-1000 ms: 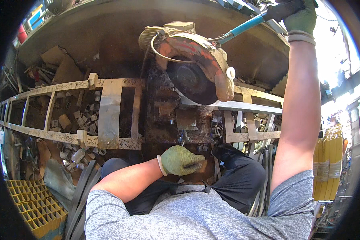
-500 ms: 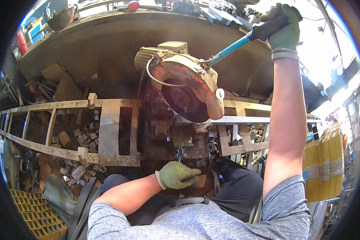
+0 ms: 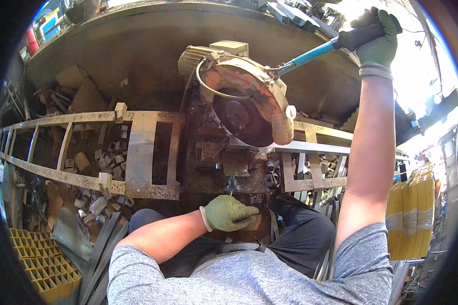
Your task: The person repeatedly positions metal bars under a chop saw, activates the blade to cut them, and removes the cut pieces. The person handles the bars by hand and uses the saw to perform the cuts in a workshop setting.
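In front of me stands a cut-off saw point(image 3: 282, 101) with a worn orange and tan guard, and its round dark blade point(image 3: 241, 122) sits over the machine bed. Up at the right, my gloved right hand point(image 3: 379, 43) is closed round the black grip at the end of the saw's blue lever point(image 3: 308, 56). A pale metal bar point(image 3: 313, 148) runs in from the right to the blade. My gloved left hand point(image 3: 229, 213) is low in the middle, fingers curled, just below the clamp screw point(image 3: 231, 184); whatever is inside its fingers is hidden.
Slatted metal frames extend left point(image 3: 142, 152) and right point(image 3: 315, 170) of the saw. Small cut-off pieces point(image 3: 104, 160) lie heaped under the left frame. Yellow stacked profiles point(image 3: 46, 264) stand at the lower left, and a wrapped yellow bundle point(image 3: 409, 218) at the right.
The view has shifted, so the frames and saw bed appear higher. My right hand and the lever have moved right and slightly down. My left hand stays curled near the clamp screw.
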Demonstrator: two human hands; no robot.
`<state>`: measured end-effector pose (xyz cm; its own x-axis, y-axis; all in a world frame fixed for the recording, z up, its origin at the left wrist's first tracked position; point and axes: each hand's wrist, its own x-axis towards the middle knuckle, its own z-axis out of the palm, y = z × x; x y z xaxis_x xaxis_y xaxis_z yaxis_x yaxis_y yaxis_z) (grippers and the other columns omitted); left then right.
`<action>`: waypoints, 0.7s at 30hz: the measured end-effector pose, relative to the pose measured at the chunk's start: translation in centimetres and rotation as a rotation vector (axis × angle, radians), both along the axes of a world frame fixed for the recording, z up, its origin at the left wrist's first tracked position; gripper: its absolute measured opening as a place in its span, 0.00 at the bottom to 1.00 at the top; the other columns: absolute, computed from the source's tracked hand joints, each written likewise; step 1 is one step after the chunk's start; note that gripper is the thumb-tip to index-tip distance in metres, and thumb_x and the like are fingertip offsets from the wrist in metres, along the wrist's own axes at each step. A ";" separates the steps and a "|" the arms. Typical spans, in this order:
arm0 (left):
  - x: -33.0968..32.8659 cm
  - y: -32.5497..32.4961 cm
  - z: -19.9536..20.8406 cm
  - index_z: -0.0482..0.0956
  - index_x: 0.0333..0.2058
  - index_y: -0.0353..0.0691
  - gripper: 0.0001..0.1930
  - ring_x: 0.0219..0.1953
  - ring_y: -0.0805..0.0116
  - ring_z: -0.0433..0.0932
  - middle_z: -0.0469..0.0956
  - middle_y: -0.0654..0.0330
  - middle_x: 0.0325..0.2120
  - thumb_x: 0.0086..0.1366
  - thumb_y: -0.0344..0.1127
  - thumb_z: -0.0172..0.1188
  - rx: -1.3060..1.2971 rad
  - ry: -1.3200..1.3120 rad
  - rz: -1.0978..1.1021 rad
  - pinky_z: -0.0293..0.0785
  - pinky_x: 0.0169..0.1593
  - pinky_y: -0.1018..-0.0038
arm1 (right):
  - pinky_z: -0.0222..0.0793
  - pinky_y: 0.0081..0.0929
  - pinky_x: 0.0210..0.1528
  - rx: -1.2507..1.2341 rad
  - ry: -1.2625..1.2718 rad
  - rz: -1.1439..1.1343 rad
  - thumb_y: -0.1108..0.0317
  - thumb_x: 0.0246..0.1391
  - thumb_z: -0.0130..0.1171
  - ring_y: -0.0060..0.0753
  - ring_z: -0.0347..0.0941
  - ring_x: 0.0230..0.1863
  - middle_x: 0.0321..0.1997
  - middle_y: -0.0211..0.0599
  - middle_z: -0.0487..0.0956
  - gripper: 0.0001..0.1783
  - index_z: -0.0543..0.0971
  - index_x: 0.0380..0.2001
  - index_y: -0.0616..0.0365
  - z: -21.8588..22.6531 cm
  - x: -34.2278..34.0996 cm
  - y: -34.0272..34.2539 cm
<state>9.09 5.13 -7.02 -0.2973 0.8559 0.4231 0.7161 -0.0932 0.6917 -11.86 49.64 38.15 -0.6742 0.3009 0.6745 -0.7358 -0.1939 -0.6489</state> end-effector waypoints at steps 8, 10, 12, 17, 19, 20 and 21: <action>-0.2 -0.2 -0.2 0.92 0.62 0.49 0.20 0.37 0.39 0.92 0.92 0.49 0.36 0.78 0.48 0.71 -0.025 0.003 -0.013 0.87 0.42 0.45 | 0.76 0.43 0.62 0.383 0.261 -0.385 0.37 0.75 0.66 0.38 0.79 0.52 0.47 0.33 0.81 0.24 0.85 0.50 0.46 -1.7 -1.8 -1.6; -0.3 -0.2 -0.1 0.92 0.62 0.49 0.19 0.36 0.40 0.92 0.92 0.50 0.36 0.78 0.48 0.72 -0.016 0.011 0.002 0.87 0.41 0.45 | 0.73 0.46 0.66 0.837 0.342 -1.021 0.35 0.67 0.69 0.45 0.78 0.56 0.49 0.37 0.82 0.29 0.85 0.52 0.50 -2.6 -0.8 -3.2; -0.3 -0.1 0.0 0.93 0.61 0.49 0.19 0.36 0.40 0.92 0.92 0.50 0.35 0.77 0.47 0.73 0.000 0.002 -0.004 0.87 0.41 0.46 | 0.71 0.50 0.70 1.306 0.394 -1.658 0.34 0.58 0.72 0.52 0.77 0.59 0.52 0.42 0.82 0.36 0.86 0.53 0.54 -2.6 0.8 -4.6; -0.3 0.1 0.5 0.93 0.59 0.46 0.17 0.34 0.42 0.91 0.92 0.52 0.34 0.77 0.45 0.74 0.021 0.050 0.021 0.86 0.39 0.47 | 0.75 0.44 0.52 0.774 0.147 -0.734 0.44 0.69 0.69 0.36 0.76 0.42 0.38 0.26 0.76 0.17 0.81 0.41 0.43 -1.8 2.3 -6.7; -0.2 0.2 0.7 0.93 0.58 0.45 0.16 0.33 0.43 0.91 0.91 0.52 0.32 0.78 0.44 0.73 -0.012 0.057 0.013 0.84 0.38 0.47 | 0.76 0.42 0.45 0.497 0.062 -0.422 0.48 0.73 0.67 0.30 0.75 0.36 0.32 0.20 0.74 0.14 0.79 0.36 0.39 -1.7 2.2 -6.3; -0.3 0.3 0.8 0.93 0.58 0.45 0.16 0.32 0.42 0.90 0.91 0.52 0.32 0.78 0.45 0.73 0.004 0.061 0.015 0.84 0.38 0.47 | 0.76 0.41 0.41 0.188 0.093 -0.139 0.51 0.75 0.66 0.28 0.74 0.32 0.31 0.19 0.72 0.13 0.77 0.35 0.39 -1.7 2.1 -5.8; -0.2 0.4 0.9 0.93 0.57 0.45 0.16 0.32 0.42 0.90 0.91 0.52 0.32 0.79 0.45 0.73 0.018 0.062 0.019 0.84 0.38 0.47 | 0.76 0.41 0.39 0.202 0.097 -0.072 0.52 0.76 0.66 0.28 0.74 0.32 0.30 0.19 0.72 0.13 0.77 0.35 0.39 -1.5 1.8 -5.2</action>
<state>8.87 5.54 -6.09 -0.2859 0.8428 0.4560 0.7591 -0.0912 0.6445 -10.03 44.44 36.61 -0.5847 0.1980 0.7867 -0.8040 -0.0116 -0.5946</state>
